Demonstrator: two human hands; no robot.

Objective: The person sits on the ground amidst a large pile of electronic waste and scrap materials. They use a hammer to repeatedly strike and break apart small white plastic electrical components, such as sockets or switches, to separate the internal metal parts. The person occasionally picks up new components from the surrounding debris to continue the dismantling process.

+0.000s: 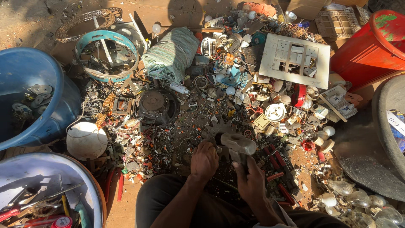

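Note:
My right hand (249, 180) grips the handle of a hammer (238, 144) whose pale, worn head points left, low over the ground. My left hand (204, 160) is closed on a small piece pressed against a dark toothed metal disc (216, 129) lying flat among the debris; the piece itself is hidden under the fingers. The hammer head sits just right of and above the left hand's fingers. Broken bits of plastic and metal litter the ground around both hands.
A blue tub (29, 95) with metal discs stands at left, a metal basin (46, 185) with tools at lower left. A red bucket (371, 46) and grey basin (386, 109) are at right. A white switch plate (295, 59), rolled cloth (171, 52) and glass bulbs (358, 202) lie around.

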